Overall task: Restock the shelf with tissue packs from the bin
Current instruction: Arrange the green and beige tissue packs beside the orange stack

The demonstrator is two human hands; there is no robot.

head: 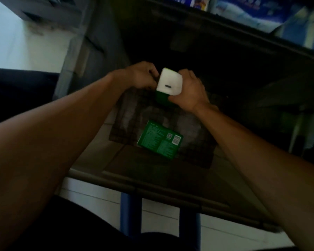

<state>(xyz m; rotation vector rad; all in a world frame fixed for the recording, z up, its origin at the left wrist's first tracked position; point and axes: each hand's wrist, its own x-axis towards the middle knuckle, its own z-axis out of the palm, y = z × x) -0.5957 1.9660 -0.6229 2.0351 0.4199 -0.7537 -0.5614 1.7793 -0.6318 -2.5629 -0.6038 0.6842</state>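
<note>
The left hand [140, 77] has its fingers curled against the left edge of a white-and-green pack [169, 84], pinching it. The pack is held upright between both hands, above the dark inside of the bin [152, 192]. The right hand [188, 91] wraps round the pack's right side, thumb pressed on its lower green part. Below the hands, a green pack [159, 140] lies flat on the bin's mesh floor, printed side up. Blurred blue packages [252, 11] sit at the upper right.

the near pack [159, 139] lies in the bin [152, 192], the far pack [169, 82] above.
</note>
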